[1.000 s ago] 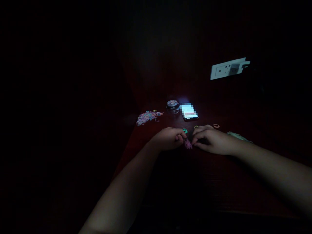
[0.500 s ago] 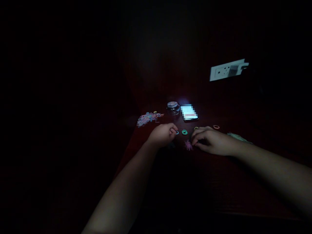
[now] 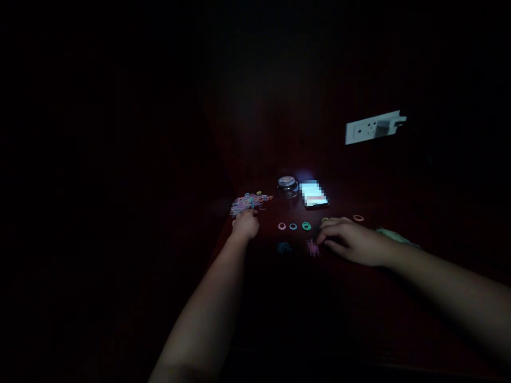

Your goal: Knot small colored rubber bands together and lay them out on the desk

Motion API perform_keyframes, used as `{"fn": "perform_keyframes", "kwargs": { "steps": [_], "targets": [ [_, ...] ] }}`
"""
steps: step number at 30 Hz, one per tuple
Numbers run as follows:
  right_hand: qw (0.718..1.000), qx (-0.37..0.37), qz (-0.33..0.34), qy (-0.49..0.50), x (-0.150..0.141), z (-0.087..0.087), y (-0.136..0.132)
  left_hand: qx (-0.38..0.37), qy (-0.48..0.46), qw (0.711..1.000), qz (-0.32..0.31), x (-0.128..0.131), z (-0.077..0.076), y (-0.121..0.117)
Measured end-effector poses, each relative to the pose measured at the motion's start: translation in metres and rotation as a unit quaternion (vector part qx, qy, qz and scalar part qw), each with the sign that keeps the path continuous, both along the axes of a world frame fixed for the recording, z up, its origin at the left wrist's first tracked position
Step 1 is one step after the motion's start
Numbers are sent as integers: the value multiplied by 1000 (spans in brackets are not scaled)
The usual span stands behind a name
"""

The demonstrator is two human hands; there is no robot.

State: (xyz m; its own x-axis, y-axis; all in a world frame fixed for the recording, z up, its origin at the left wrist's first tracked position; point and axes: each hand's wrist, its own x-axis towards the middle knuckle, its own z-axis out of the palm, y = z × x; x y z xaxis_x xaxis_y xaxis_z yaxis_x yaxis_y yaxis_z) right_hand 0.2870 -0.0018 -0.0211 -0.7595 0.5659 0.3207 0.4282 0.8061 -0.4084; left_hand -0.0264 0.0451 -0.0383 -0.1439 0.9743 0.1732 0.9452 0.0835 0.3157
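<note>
My left hand (image 3: 246, 223) reaches to the near edge of a heap of small coloured elastic bands (image 3: 248, 202); its fingers point away and are mostly hidden. On the table, my right hand (image 3: 351, 240) rests with bent fingers and thumb apart, nothing visible between them. By its fingertips lies a small pinkish-purple pile of bands (image 3: 313, 248), and a yellow band (image 3: 325, 218) shows partly behind it. Between the hands are a pink band (image 3: 281, 230), a blue band (image 3: 293, 229) and green bands (image 3: 308, 227) in a row. Nearer lies a dark teal pile (image 3: 283, 247).
A lidded clear jar (image 3: 287, 189) stands beside a lit phone (image 3: 314, 194) at the back. An orange band (image 3: 358, 218) and a pale, flat item (image 3: 393, 235) lie beyond my right forearm. A socket plate (image 3: 371, 128) with a plug is on the wall. The surroundings are very dark.
My left hand has moved left from the row of bands to the heap. The pink band and the teal pile now show clearly. My right hand stays about where it was; the view has shifted slightly.
</note>
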Motion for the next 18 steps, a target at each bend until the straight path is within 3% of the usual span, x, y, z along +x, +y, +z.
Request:
{"fn": "perform_keyframes", "kwargs": {
  "steps": [6,18],
  "targets": [
    [1000,10,-20,3,-1,-1,2,-4,-1,996,-91,9,-6,11],
    [995,9,-93,34,-1,3,-3,58,-81,992,-74,4,-8,13]
  ]
}}
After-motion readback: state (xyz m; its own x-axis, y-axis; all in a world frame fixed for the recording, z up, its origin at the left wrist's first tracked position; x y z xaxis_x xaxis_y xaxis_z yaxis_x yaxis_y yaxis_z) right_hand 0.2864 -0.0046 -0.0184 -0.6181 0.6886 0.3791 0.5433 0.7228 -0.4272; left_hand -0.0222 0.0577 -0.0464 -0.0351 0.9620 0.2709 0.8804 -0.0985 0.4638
